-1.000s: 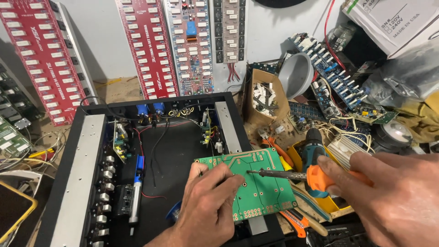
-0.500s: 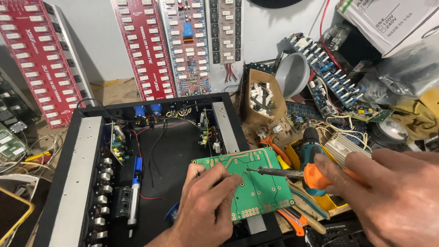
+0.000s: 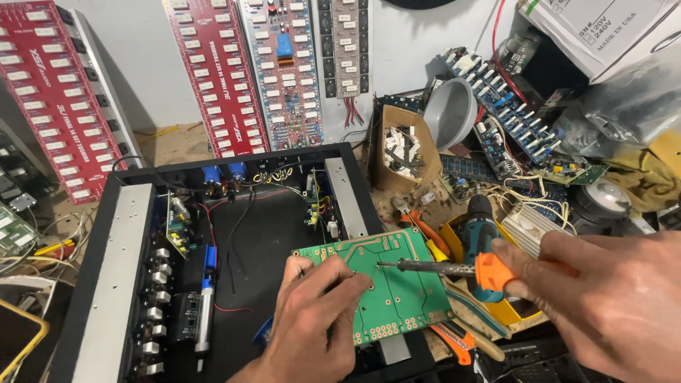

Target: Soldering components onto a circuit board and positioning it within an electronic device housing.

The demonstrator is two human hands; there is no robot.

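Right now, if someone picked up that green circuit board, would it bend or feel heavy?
The green circuit board looks flat and thin, so probably stiff and light. Its face shows bare, so likely little weight. It overhangs the black chassis, so it may tip if the left hand lets go.

Green circuit board (image 3: 397,291), solder side up, lying flat and slightly askew on the right front corner of the black chassis (image 3: 106,284). Soldering iron (image 3: 454,269), orange-handled, held nearly level, tip touching the board's upper middle.
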